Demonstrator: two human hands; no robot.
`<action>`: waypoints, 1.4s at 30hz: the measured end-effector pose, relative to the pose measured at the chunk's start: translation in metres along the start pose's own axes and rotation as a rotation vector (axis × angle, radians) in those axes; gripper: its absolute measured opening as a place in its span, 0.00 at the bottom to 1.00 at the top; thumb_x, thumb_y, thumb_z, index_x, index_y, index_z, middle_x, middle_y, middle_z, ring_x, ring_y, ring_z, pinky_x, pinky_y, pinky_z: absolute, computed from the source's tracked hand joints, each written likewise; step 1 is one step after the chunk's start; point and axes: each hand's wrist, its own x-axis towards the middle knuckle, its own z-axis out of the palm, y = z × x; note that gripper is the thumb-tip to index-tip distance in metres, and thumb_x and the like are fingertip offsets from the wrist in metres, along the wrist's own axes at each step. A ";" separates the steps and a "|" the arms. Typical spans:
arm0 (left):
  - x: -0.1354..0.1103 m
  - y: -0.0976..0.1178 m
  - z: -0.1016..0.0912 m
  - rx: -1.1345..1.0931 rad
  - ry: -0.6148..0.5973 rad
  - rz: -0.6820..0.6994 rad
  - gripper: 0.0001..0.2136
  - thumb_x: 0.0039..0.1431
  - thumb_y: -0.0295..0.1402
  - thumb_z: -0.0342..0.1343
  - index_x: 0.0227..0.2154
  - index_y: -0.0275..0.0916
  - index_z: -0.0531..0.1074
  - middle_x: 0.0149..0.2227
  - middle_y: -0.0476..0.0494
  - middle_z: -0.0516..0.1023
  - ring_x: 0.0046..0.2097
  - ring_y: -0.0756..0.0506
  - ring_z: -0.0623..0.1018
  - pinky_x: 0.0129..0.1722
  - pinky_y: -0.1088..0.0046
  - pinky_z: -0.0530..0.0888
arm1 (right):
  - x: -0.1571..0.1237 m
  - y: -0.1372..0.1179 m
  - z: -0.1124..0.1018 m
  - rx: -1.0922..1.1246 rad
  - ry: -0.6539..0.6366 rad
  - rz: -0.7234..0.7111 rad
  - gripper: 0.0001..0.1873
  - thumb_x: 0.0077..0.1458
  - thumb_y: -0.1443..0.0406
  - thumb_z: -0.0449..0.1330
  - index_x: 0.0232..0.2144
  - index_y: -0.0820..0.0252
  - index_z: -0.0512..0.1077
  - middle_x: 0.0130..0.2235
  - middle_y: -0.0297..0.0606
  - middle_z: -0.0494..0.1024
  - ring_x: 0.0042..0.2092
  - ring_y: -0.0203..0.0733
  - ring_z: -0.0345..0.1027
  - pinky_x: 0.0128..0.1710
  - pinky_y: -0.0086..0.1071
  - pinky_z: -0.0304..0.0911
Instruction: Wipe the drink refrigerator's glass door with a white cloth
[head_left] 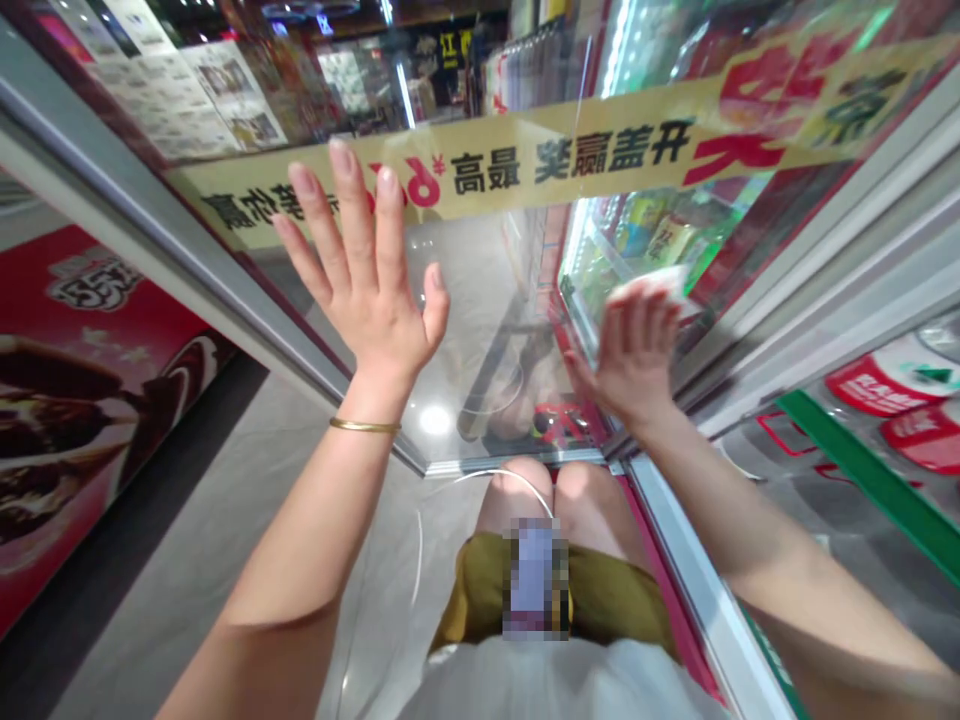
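While olive shorts (630, 595) and two bare knees (517, 490) occupy the near middle, bottles with red labels (874, 385) stand at the right, beside a green shelf edge (877, 490). Farther on, the left hand (375, 310), with a thin gold-coloured bracelet (365, 426) around its wrist, is raised with spread fingers, palm toward a glass door (487, 275) — whether it touches, I cannot tell. Well apart, the right hand (637, 350), somewhat blurred, has its fingers at a white cloth (675, 283), on the door's right part — I cannot tell if they grip it. Across the door runs a yellow strip (487, 165) with red and black characters.
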 end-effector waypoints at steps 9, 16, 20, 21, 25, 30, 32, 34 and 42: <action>-0.006 -0.003 0.005 0.047 0.213 0.124 0.38 0.73 0.41 0.54 0.81 0.48 0.47 0.81 0.48 0.47 0.82 0.40 0.40 0.83 0.47 0.38 | 0.045 -0.087 -0.008 -0.118 0.387 -0.165 0.41 0.66 0.50 0.57 0.75 0.60 0.65 0.79 0.42 0.56 0.82 0.61 0.27 0.80 0.67 0.45; -0.007 -0.004 0.017 0.099 0.356 0.148 0.40 0.69 0.37 0.59 0.80 0.47 0.50 0.77 0.43 0.60 0.81 0.39 0.51 0.84 0.51 0.45 | 0.053 -0.022 0.003 -0.087 0.657 -0.094 0.53 0.63 0.55 0.58 0.82 0.44 0.35 0.80 0.35 0.40 0.79 0.63 0.42 0.70 0.67 0.68; -0.008 -0.004 0.012 0.095 0.337 0.151 0.41 0.68 0.36 0.60 0.80 0.46 0.49 0.77 0.42 0.60 0.81 0.39 0.50 0.84 0.52 0.44 | 0.120 -0.027 -0.066 0.022 0.751 0.212 0.51 0.71 0.54 0.51 0.81 0.51 0.23 0.81 0.42 0.27 0.81 0.62 0.27 0.77 0.74 0.47; -0.008 -0.004 0.012 0.095 0.329 0.157 0.41 0.68 0.36 0.60 0.80 0.46 0.49 0.77 0.41 0.59 0.81 0.39 0.50 0.84 0.52 0.44 | 0.129 -0.039 -0.069 0.005 0.724 0.169 0.51 0.72 0.53 0.50 0.81 0.55 0.23 0.82 0.47 0.29 0.82 0.64 0.27 0.77 0.76 0.44; -0.009 -0.005 0.013 0.076 0.307 0.164 0.42 0.68 0.36 0.60 0.80 0.46 0.49 0.78 0.41 0.57 0.81 0.38 0.48 0.83 0.50 0.43 | 0.096 -0.070 -0.032 -0.116 0.442 -0.323 0.51 0.72 0.49 0.54 0.82 0.62 0.36 0.80 0.55 0.51 0.80 0.62 0.48 0.76 0.64 0.56; -0.012 -0.004 0.015 0.053 0.274 0.139 0.42 0.68 0.38 0.61 0.80 0.49 0.48 0.78 0.42 0.55 0.81 0.37 0.48 0.83 0.47 0.42 | 0.042 0.006 -0.020 -0.111 0.417 -0.213 0.50 0.68 0.54 0.58 0.82 0.53 0.38 0.79 0.49 0.53 0.76 0.68 0.57 0.72 0.66 0.64; -0.013 -0.005 0.016 0.030 0.270 0.138 0.42 0.68 0.38 0.61 0.80 0.49 0.48 0.79 0.42 0.55 0.81 0.38 0.47 0.83 0.49 0.41 | 0.058 0.029 -0.037 -0.046 0.570 0.085 0.52 0.68 0.54 0.56 0.82 0.53 0.32 0.81 0.46 0.40 0.80 0.70 0.43 0.74 0.69 0.57; -0.013 -0.006 0.017 -0.001 0.264 0.122 0.42 0.69 0.38 0.61 0.80 0.49 0.49 0.79 0.42 0.54 0.82 0.37 0.46 0.83 0.47 0.40 | 0.080 0.022 -0.046 -0.013 0.673 0.259 0.53 0.68 0.52 0.53 0.82 0.62 0.30 0.81 0.51 0.34 0.81 0.69 0.33 0.76 0.71 0.50; -0.011 -0.003 0.012 0.048 0.279 0.167 0.41 0.70 0.37 0.60 0.80 0.47 0.48 0.79 0.41 0.55 0.82 0.38 0.46 0.83 0.49 0.41 | 0.034 -0.075 0.014 -0.183 0.330 -0.506 0.39 0.71 0.48 0.52 0.80 0.40 0.51 0.80 0.23 0.54 0.82 0.41 0.40 0.79 0.45 0.56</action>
